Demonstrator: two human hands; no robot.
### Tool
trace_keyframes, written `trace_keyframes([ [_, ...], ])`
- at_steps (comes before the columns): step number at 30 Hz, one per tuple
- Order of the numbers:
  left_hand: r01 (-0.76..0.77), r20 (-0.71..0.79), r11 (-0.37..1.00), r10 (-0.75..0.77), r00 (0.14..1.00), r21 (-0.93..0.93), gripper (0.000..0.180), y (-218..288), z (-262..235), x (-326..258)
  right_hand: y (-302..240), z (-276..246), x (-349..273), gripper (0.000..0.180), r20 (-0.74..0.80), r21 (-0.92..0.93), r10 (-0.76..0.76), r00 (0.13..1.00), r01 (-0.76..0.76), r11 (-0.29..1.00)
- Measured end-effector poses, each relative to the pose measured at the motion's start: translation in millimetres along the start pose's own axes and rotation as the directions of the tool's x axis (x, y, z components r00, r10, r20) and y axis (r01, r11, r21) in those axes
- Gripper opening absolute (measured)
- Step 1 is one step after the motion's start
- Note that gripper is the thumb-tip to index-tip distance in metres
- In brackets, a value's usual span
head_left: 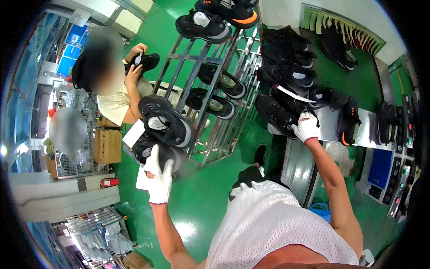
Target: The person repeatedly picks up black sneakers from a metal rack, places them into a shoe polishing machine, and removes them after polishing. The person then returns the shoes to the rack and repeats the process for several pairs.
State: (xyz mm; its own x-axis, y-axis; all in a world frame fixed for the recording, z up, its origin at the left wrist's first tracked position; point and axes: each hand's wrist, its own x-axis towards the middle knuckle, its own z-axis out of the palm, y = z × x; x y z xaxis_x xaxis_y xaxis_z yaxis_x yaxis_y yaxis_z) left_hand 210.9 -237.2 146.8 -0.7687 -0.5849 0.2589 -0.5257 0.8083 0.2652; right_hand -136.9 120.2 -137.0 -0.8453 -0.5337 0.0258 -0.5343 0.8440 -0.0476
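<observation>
My left hand (159, 181), in a white glove with bare fingertips, is at a black shoe (172, 157) at the left end of the rack. Its forefinger reaches along the shoe's opening and the thumb lies on the side, gripping it. A white card (143, 180) shows beside this hand. Above sits another black shoe (165, 121) with a grey sole edge. My right hand (306, 127), gloved alike, closes on a black shoe (289, 101) among shoes on the metal conveyor; its fingertips are partly hidden. A white strip (295, 94) lies across that shoe.
A metal rack (208, 58) with several black shoes stands ahead. More black shoes (291, 74) line the conveyor (365, 127) at right, near a fringed opening (342, 29). At left a co-worker's hands (134, 69) hold a black shoe (147, 61). Cardboard boxes (107, 147) stand at far left.
</observation>
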Motion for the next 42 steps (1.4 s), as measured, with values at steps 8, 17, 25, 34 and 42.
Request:
trace_keyframes([
  [8,0.096,-0.035,0.985,-0.091,0.995,0.144,0.055,20,9,1,7,-14,10,0.076,0.074,0.049,0.012,0.997,-0.015,0.999],
  [17,-0.292,-0.211,0.916,0.239,0.948,-0.276,0.045,107,69,-31,40,-22,-88,0.051,-0.227,0.529,0.279,0.933,-0.122,0.840],
  [25,-0.168,0.396,0.834,0.414,0.820,-0.525,0.062,217,247,-7,63,-35,-240,0.055,0.307,0.623,0.588,0.748,-0.625,0.470],
  [34,-0.565,0.175,0.568,0.781,0.599,-0.599,0.054,341,341,81,93,-37,-342,0.053,0.478,0.454,0.843,0.246,-0.891,0.002],
  [42,-0.841,0.312,0.335,0.926,0.211,-0.426,0.044,441,460,134,94,-86,-333,0.054,0.542,0.482,0.831,0.127,-0.857,-0.183],
])
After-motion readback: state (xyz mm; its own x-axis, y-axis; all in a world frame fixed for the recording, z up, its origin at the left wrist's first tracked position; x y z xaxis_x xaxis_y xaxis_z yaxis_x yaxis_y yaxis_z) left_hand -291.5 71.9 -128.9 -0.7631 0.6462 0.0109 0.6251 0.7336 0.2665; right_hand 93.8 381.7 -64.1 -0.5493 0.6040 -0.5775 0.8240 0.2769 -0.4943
